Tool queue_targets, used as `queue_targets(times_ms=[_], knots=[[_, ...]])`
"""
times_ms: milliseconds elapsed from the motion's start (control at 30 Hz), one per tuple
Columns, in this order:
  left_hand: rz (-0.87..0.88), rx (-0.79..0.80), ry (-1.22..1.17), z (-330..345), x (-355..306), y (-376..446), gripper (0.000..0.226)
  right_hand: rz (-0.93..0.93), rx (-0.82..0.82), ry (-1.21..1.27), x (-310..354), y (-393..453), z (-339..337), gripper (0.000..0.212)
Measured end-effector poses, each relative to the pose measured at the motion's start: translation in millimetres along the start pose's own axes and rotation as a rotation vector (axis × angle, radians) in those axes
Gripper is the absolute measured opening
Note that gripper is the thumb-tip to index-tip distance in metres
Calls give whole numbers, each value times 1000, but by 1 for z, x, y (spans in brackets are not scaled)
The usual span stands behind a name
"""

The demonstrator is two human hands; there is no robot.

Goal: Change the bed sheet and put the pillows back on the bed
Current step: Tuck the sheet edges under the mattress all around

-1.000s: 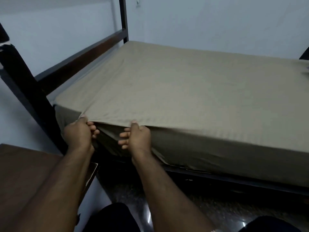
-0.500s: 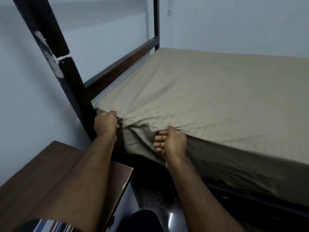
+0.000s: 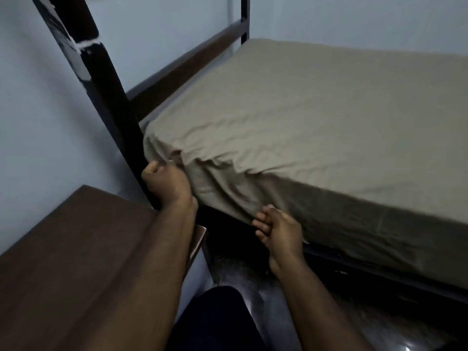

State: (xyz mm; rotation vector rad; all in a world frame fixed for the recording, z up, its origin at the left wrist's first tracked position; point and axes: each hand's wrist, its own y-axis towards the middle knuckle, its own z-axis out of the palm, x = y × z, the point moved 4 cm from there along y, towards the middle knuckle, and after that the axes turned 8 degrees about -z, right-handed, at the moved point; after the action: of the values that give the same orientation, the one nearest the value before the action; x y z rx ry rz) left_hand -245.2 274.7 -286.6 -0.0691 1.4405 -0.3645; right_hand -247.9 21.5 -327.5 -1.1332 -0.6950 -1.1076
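1. A plain olive-tan cotton bed sheet (image 3: 316, 117) covers a mattress on a dark-framed bed (image 3: 395, 282), lying mostly smooth across the top with faint wrinkles.
2. At the near left corner of the bed the sheet bunches into loose folds and hangs down the mattress side.
3. The person's left hand (image 3: 166, 186) is at that corner, just beside the black upright bedpost (image 3: 101, 97). Its grip is clenched around a gather of the sheet, knuckles facing the camera.
4. The person's right hand (image 3: 278, 233) is lower, along the near edge of the bed. Its fingers are curled and its grip pinches the sheet's hanging lower hem.
5. A dark rail of the frame (image 3: 184, 64) runs along the far left edge of the bed towards a second post.
6. A dark brown wooden tabletop (image 3: 76, 262) fills the lower left, its corner close to the bedpost; the left forearm passes over it.
7. Pale blue-grey walls (image 3: 38, 122) stand behind the bed.
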Motion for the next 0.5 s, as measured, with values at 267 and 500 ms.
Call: queue_targets(times_ms=[267,500], knots=[[-729,403,153,6,153,-162,21,60,-434,226,-34,13,-94,12],[-643,262,145,10,149,-135,32,127,-447,229,-32,21,-107,12]])
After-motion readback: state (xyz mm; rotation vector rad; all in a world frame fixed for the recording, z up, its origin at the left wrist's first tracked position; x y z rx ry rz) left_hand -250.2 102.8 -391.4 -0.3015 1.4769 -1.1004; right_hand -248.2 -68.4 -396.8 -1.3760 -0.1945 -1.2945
